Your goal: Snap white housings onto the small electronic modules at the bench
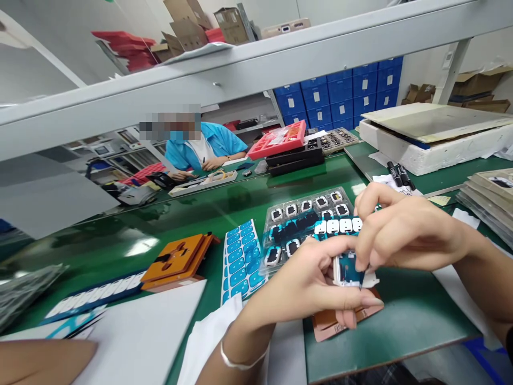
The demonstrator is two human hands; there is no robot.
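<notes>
Above the green bench (401, 321), our left hand (316, 283) pinches a small white-framed module (350, 270) steady by its edges; right hand (404, 230) fingertips close on its top, pressing. Clear tray of parts (304, 214) sits just behind, within reach.

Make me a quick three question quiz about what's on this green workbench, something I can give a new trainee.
1. True or false: both hands are on the small white framed part.
2. Which lies directly left of the clear blister tray of parts?
A. the sheet of blue stickers
B. the two black markers
C. the red tray
3. What colour is the jig left of the sticker sheet?

Key
1. True: the left hand grips it and the right hand pinches at its top.
2. A
3. Orange
</notes>
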